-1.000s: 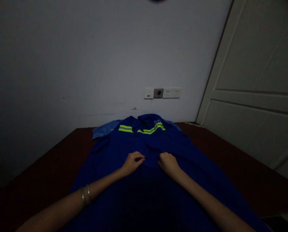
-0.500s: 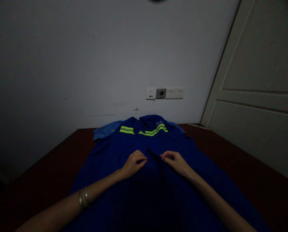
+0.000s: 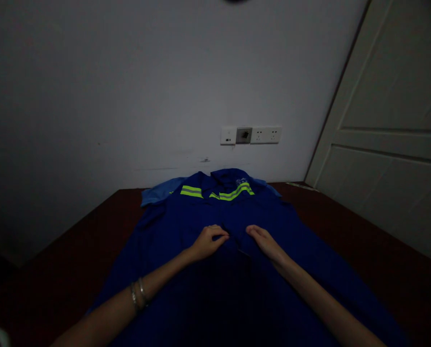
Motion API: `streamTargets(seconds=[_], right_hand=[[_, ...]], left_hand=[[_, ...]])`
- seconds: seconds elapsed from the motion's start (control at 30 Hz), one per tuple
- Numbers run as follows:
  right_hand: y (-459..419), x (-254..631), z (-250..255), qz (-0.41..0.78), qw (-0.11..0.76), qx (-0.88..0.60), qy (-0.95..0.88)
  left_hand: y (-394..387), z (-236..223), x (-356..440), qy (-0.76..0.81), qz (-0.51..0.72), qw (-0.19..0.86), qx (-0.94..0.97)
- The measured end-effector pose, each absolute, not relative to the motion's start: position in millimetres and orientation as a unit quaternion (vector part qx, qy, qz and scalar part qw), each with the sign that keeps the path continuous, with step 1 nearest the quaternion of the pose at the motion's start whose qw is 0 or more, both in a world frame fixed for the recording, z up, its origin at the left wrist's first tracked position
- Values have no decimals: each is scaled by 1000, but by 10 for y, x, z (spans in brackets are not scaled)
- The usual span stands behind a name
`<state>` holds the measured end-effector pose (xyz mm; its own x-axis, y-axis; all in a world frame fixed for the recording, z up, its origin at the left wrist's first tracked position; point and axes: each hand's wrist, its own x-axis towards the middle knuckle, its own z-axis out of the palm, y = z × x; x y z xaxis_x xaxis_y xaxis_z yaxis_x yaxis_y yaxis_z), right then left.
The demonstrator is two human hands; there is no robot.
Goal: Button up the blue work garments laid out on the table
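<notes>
A dark blue work shirt point(image 3: 186, 284) with yellow-green reflective stripes lies spread on a dark red table point(image 3: 71, 260), its collar toward the wall. My left hand point(image 3: 208, 242) rests on the shirt's front at the middle, fingers curled and pinching the fabric. My right hand point(image 3: 263, 239) lies close beside it on the same front edge, fingers bent down onto the cloth and gripping it. A small gap of fabric separates the two hands. Two bracelets sit on my left wrist.
A white wall stands behind the table with a row of sockets point(image 3: 250, 135). A closed white door point(image 3: 392, 154) fills the right side. A lighter blue cloth point(image 3: 156, 193) peeks out from under the shirt's far left shoulder. The room is dim.
Both hands have shifted slightly forward along the shirt's front. The right hand's fingers have stretched out from a tighter fist. The view has drifted a little left.
</notes>
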<state>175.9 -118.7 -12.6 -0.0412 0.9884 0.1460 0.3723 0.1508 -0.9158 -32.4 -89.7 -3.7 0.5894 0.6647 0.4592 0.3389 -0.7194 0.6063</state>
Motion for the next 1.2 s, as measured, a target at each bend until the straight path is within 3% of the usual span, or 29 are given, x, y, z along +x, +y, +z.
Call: streamTargets(seconds=[0.77,1.0,1.2], right_hand=[[-1268,1543,-123,356,460,-523,-623],[-1259,1496,-172,374,517,-496,-588],[-1340,1457,-121,332,491,-491,-639]], left_hand=[[-962,-17,-234,315,327,202,868],[-966,-68,-208,345,321,194,860],[-973,-99,-240,340,331,185,861]])
